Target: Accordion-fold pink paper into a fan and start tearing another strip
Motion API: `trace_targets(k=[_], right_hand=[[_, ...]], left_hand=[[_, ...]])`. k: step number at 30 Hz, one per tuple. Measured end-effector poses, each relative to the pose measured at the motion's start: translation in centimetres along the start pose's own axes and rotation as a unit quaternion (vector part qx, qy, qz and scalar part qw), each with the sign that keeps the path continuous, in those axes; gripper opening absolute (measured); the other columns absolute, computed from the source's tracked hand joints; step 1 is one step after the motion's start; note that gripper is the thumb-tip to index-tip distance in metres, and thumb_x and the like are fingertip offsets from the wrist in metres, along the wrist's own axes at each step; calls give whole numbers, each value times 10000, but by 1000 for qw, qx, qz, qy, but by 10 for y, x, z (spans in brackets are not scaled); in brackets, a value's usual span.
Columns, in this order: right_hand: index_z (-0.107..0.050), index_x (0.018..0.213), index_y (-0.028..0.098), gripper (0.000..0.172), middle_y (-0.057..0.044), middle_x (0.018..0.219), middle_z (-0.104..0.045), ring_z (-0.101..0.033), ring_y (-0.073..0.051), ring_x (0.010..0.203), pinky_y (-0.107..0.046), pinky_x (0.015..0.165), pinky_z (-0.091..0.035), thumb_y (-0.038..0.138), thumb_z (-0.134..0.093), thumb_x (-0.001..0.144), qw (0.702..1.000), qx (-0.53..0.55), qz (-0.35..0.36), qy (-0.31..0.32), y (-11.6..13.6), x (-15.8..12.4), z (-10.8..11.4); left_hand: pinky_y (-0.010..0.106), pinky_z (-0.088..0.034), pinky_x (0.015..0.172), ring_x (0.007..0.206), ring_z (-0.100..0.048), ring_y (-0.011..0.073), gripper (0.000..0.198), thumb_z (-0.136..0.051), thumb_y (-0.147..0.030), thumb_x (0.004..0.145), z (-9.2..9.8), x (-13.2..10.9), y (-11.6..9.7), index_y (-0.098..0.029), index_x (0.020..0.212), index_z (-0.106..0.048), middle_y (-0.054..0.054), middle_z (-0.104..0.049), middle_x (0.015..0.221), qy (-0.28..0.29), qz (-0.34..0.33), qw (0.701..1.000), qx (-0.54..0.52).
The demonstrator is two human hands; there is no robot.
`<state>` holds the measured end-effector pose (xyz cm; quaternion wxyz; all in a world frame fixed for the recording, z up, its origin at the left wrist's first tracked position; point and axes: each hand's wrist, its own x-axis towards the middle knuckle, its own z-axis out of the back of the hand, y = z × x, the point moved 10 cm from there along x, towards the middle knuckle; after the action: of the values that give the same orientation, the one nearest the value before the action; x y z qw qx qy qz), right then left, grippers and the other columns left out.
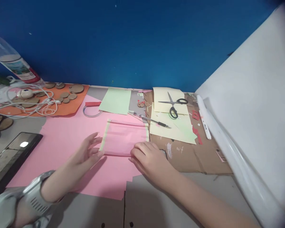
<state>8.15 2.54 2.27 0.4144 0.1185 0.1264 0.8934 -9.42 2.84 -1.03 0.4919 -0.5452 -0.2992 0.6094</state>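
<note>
The pink paper piece [124, 139] is laid between the two hands, on top of a larger pink sheet [66, 136]. Its near left corner is met by the thumb of the left hand [89, 153], whose fingers are spread apart beside the left edge. Its near right corner is covered by the right hand [147, 155], whose fingers are held together; whether the paper is pinched there cannot be told. The piece is roughly rectangular, bordered at left and right by pale green strips [105, 136] and marked by a darker line near its far edge. The covered corner is hidden, and both forearms are cut off by the frame. Beyond it, a pen [153, 120] is laid slantwise, and opened scissors [173, 103] are rested on pale yellow paper [161, 134]. At far left, a bottle [20, 69] is cut off, and the tangled white cable [46, 107] is hard to trace.
</note>
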Motion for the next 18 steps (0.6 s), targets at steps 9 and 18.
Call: trace_targets(k=[9,18], right_hand=[[-522,838,174,135,-40,860,-570,-482,-165,828,-310,754,-369,250,-455,927,992,95,-15,-76,-14,-3,11],[-537,751,170,209,-28,794,-573,-476,-144,757,-311,767,-351,307,-504,905,990,46,35,-132,3,-3,18]], left_hand=[[343,-513,858,997,-613,222,335,-497,-417,882,-53,13,-12,-169,1063,-632,117,-659,1104,151,57,963,-217],[363,-555,805,846,-656,234,356,-546,-449,832,-54,11,1,-126,820,-694,68,-715,825,107,47,992,-49]])
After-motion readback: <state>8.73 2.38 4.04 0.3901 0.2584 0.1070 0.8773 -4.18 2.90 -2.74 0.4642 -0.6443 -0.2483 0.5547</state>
